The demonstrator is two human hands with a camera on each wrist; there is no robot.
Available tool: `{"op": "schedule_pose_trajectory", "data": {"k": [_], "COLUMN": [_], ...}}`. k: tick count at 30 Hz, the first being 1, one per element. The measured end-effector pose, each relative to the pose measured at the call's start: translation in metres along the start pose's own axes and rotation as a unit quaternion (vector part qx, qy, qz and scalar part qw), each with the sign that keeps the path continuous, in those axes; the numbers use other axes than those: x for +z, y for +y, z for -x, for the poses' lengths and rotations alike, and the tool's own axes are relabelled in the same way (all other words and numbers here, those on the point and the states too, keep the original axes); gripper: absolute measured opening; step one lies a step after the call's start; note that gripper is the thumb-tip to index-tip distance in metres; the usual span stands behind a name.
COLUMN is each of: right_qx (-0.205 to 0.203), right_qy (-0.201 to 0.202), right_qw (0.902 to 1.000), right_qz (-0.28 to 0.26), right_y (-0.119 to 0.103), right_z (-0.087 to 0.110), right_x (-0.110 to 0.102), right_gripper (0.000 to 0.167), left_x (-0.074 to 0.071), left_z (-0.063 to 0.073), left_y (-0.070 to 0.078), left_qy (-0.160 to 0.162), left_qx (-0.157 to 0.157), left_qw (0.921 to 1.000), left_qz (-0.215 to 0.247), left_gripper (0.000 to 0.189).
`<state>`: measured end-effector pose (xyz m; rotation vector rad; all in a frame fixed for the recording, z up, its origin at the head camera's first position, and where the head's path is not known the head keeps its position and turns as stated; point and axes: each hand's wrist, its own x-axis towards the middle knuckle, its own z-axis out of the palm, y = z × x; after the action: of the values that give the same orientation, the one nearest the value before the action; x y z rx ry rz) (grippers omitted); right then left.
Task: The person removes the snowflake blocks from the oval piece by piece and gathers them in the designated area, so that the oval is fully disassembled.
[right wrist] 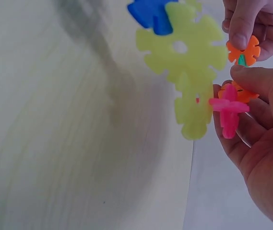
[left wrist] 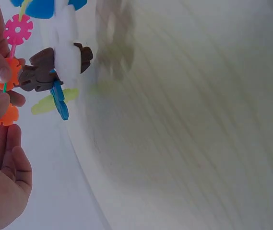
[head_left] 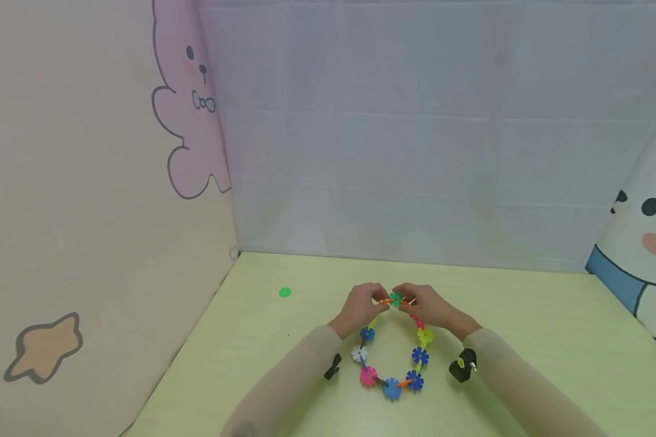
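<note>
A chain of coloured plastic snowflake discs lies in a loop, with a blue disc (head_left: 392,388) at its near end. At its far end my left hand (head_left: 359,308) pinches an orange disc (right wrist: 245,49) between thumb and fingers. Close beside it, my right hand (head_left: 429,305) grips another orange disc (left wrist: 13,73), which joins a pink disc (right wrist: 229,109). A green disc (head_left: 396,299) sits edge-on between the two orange ones, among the fingertips of both hands. Fingers partly hide these joints. The far end is lifted off the table.
A loose green disc (head_left: 285,292) lies on the pale yellow table (head_left: 224,364), towards the back left. Cloth walls with printed cartoon figures stand at the left, back and right. Black camera mounts (head_left: 461,366) hang by both wrists.
</note>
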<state>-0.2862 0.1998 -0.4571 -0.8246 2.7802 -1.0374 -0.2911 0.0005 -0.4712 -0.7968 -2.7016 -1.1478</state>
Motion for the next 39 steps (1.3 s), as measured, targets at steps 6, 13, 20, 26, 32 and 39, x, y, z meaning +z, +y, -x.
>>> {"op": "schedule_pose_trajectory", "data": {"k": [6,13,20,26,32,39], "right_qx": [-0.005,-0.005,-0.039,-0.033,-0.024,0.008], "right_qy": [0.002,0.002,-0.005,-0.007,-0.004,0.002], "right_qw": [1.0000,0.9999,0.9992,0.9994,0.9997,0.9999], "right_qz": [0.002,0.009,0.000,-0.002,-0.003,0.012], "right_y": [0.0007,0.0013,0.0000,-0.0005,-0.0025,0.0029], "right_z": [-0.0025,-0.0030,-0.0012,-0.0008,-0.0010,-0.0011], "right_x": [0.0013,0.0023,-0.0011,-0.0011,-0.0016,-0.0004], "right_gripper": [0.033,0.031,0.029,0.028,0.028,0.031], "left_x": [-0.0013,0.0000,0.0021,0.0032,-0.0021,-0.0058], "left_z": [-0.0011,-0.0030,-0.0042,-0.0045,-0.0042,-0.0012], "left_y": [0.0029,0.0026,0.0016,0.0010,0.0049,-0.0038], "left_qy": [0.007,0.021,0.037,0.043,0.033,0.029], "left_qx": [0.019,0.049,0.069,0.069,0.066,0.056], "left_qw": [0.9998,0.9982,0.9946,0.9933,0.9925,0.9943], "left_qz": [-0.008,-0.027,-0.068,-0.082,-0.097,-0.087], "left_gripper": [0.007,0.006,0.007,0.008,0.005,0.005]}}
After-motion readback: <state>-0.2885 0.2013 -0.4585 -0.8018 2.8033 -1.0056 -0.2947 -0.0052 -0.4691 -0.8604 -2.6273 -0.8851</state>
